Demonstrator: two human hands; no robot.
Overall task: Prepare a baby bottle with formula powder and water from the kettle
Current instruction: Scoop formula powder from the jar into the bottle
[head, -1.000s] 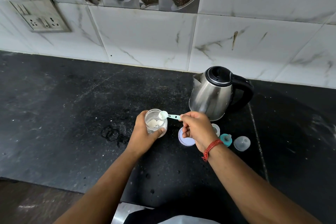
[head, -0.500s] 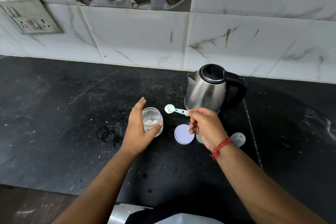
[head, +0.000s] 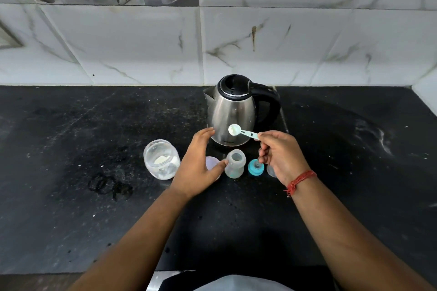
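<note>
Right hand point(head: 281, 158) pinches the handle of a powder-loaded scoop point(head: 241, 132), held in front of the kettle point(head: 233, 113). Left hand point(head: 197, 165) is spread open, empty, thumb touching the uncapped baby bottle point(head: 234, 163) upright on the counter point(head: 71, 208). Formula jar point(head: 161, 162) stands left, apart.

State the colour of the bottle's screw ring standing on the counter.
Teal blue: the screw ring stands right of the open bottle, seen in the head view.
</note>
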